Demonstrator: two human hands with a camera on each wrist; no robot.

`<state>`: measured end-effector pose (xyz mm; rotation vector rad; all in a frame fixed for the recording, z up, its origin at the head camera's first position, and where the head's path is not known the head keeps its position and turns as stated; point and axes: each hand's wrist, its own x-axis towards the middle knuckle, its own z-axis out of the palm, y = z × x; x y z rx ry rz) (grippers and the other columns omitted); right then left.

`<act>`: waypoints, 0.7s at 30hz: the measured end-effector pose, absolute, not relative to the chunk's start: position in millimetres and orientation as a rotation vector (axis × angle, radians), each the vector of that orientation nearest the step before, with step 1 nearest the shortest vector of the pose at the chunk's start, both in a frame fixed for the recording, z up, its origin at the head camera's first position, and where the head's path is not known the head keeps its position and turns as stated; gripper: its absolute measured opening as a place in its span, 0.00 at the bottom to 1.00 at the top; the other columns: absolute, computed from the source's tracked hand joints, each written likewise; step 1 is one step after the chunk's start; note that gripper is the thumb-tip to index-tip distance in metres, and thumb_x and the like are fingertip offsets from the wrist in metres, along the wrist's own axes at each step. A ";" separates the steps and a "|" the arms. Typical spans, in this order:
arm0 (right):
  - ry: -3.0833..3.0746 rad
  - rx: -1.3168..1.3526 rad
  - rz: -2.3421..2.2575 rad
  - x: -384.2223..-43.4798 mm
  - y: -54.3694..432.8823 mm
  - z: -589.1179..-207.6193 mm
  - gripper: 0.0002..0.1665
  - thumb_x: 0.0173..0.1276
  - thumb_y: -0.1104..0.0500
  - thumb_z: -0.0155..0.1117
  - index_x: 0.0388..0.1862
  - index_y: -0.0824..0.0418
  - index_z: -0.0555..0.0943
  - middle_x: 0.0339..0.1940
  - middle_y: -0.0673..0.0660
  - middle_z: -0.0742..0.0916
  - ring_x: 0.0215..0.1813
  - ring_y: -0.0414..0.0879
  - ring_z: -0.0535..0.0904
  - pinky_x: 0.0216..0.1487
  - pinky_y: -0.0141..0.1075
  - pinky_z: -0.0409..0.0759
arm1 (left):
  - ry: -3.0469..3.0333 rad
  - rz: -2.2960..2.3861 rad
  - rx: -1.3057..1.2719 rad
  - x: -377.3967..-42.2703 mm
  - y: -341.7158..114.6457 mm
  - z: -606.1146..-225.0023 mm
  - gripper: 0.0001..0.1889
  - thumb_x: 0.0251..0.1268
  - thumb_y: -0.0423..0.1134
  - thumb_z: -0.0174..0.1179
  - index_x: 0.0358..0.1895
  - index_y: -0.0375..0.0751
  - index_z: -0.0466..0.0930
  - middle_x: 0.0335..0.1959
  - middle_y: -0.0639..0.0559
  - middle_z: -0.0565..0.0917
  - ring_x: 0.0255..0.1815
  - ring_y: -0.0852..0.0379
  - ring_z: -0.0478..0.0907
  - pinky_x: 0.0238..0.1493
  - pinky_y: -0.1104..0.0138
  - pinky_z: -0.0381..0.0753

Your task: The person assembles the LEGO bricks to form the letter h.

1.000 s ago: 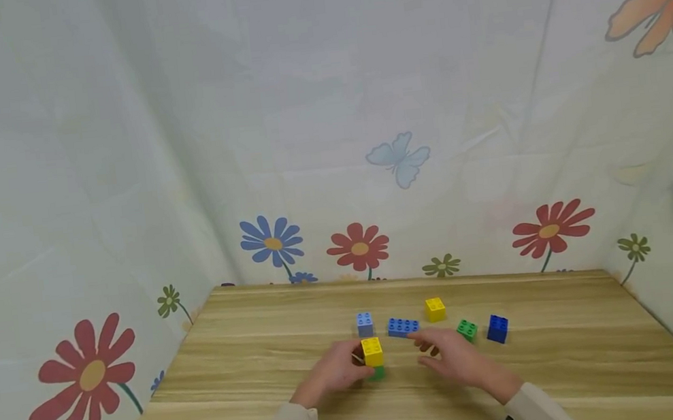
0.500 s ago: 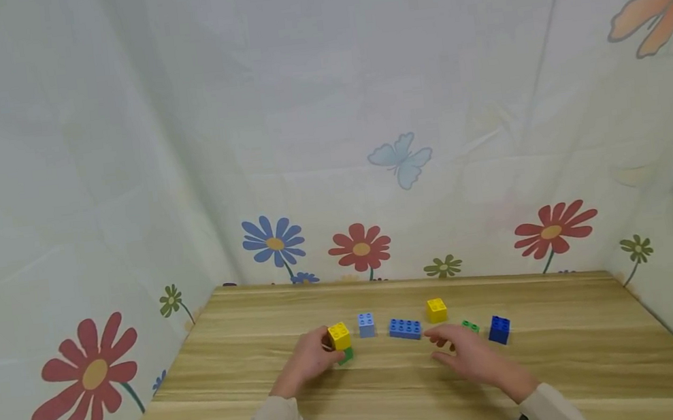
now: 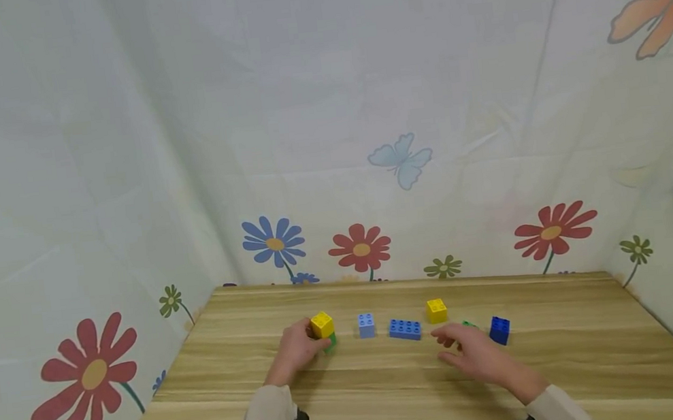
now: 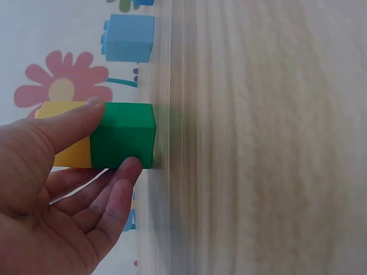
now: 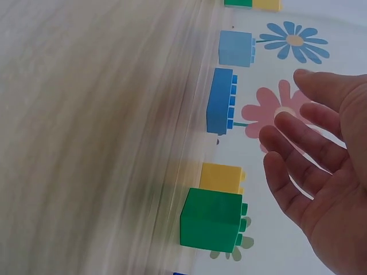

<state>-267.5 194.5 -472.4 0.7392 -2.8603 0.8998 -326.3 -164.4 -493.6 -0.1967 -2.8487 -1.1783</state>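
My left hand (image 3: 297,348) holds a two-brick stack between thumb and fingers at the left of the table. A yellow brick (image 3: 322,325) tops it, and a green brick (image 4: 123,135) is the lower one, its base right at the tabletop in the left wrist view. My right hand (image 3: 473,354) hovers over the table with relaxed, slightly bent fingers and nothing in them. Close to it lie a second green brick (image 5: 212,220), mostly hidden by the hand in the head view, and a long blue brick (image 3: 405,329).
A light blue brick (image 3: 366,325) stands between the stack and the long blue brick. Further right are another yellow brick (image 3: 436,311) and a dark blue brick (image 3: 500,330). A flower-printed cloth (image 3: 304,138) rises behind the wooden table (image 3: 394,409).
My left hand has carried the yellow-and-green stack leftward and further back, past the light blue brick. The right hand has drifted slightly right, covering more of the second green brick.
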 end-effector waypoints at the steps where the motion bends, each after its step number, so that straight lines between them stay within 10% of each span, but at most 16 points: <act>1: -2.861 0.739 0.900 -267.3 195.4 -472.5 0.19 0.63 0.61 0.66 0.53 0.59 0.78 0.44 0.54 0.84 0.43 0.44 0.78 0.41 0.40 0.79 | -2.844 -1.194 -0.175 -327.3 -164.6 -493.5 0.18 0.51 0.38 0.71 0.43 0.33 0.77 0.37 0.47 0.82 0.37 0.52 0.77 0.41 0.57 0.78; 21: -2.879 0.711 0.884 -269.7 210.6 -479.9 0.20 0.64 0.55 0.66 0.54 0.58 0.79 0.43 0.51 0.84 0.43 0.44 0.78 0.39 0.37 0.78 | -2.784 -1.092 -0.007 -344.8 -167.7 -495.7 0.20 0.50 0.42 0.72 0.41 0.32 0.77 0.36 0.45 0.82 0.34 0.50 0.77 0.40 0.56 0.78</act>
